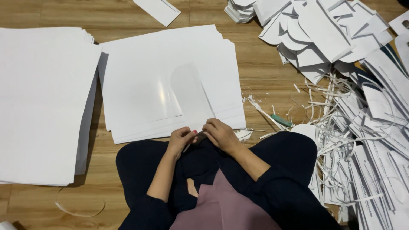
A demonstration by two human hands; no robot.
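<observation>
Down by our lap, our left hand [181, 138] and right hand [219, 134] meet, fingers curled in and pinched on the bottom edge of a see-through arch-shaped plastic template [189, 93]. It lies flat, rounded end pointing away from us, on the middle stack of glossy white card sheets [140, 76] on the wooden floor [264, 72]. Cut white card pieces and paper trimmings [358, 106] pile up to our right.
</observation>
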